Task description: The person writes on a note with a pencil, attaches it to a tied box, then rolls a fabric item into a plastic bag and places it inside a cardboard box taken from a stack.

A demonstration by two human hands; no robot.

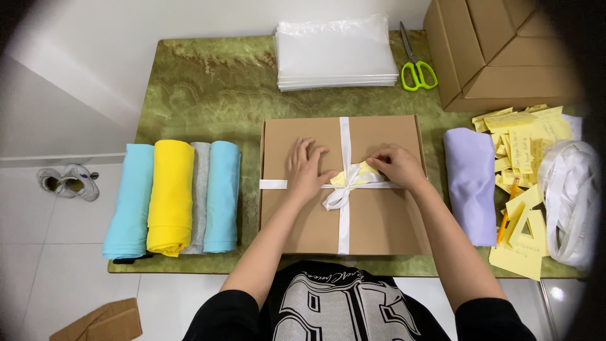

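A flat brown cardboard box lies in front of me on the green marbled table, tied crosswise with a white ribbon that ends in a bow near the middle. My left hand rests flat on the lid just left of the bow. My right hand pinches a small yellow paper note that is tucked under the ribbon at the bow.
Rolled cloths in light blue, yellow and grey lie to the left. A lilac folded cloth, yellow notes and a heap of white ribbon lie to the right. Clear bags, green scissors and cartons sit at the back.
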